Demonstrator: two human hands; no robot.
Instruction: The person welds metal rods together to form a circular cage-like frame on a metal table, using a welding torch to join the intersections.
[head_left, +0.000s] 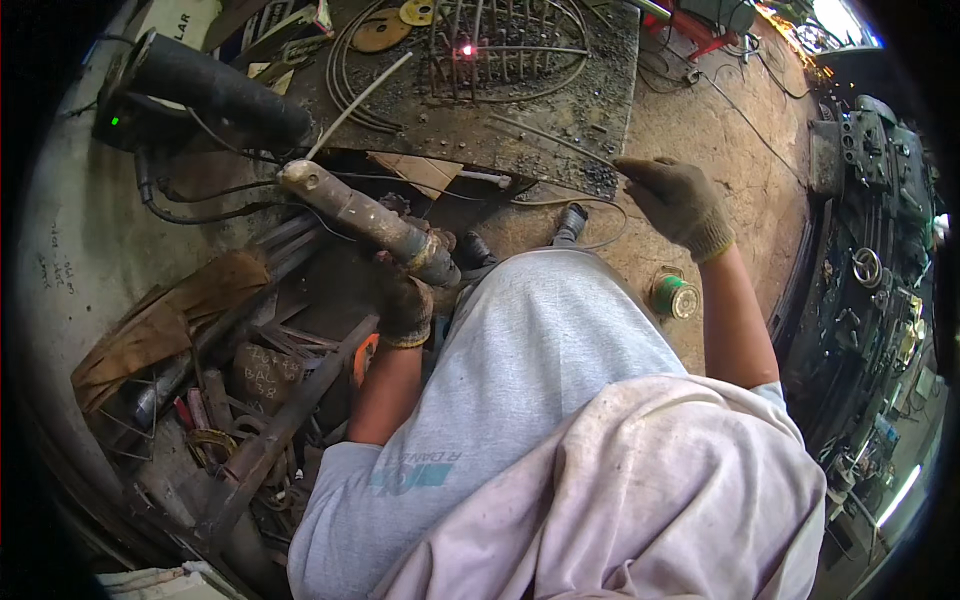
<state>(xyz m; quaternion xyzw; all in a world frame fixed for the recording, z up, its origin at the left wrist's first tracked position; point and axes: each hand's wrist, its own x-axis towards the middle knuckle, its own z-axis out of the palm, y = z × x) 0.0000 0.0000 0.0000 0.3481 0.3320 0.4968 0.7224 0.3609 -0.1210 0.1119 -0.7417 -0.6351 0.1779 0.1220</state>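
Note:
My left hand (405, 308), in a dirty knitted glove, is closed round the dark lower end of a stained, thick welding electrode holder (365, 220). From the holder's far end a thin pale welding electrode (360, 105) slants up over the workbench. My right hand (685, 205), gloved too, pinches one end of a thin metal rod (555, 140), which points left across the bench top. Beyond both hands, a grid of metal bars (500, 60) lies with a round wire ring (575, 75). One spot on the bars glows pinkish red.
The dark metal workbench (610, 100) carries black scraps. At the left stand a black cylindrical device (210, 90) with cables and a heap of scrap metal (290, 350). A green spool (675, 297) sits on the floor near my right forearm. Machinery (870, 160) lines the right; sparks fly at the far right.

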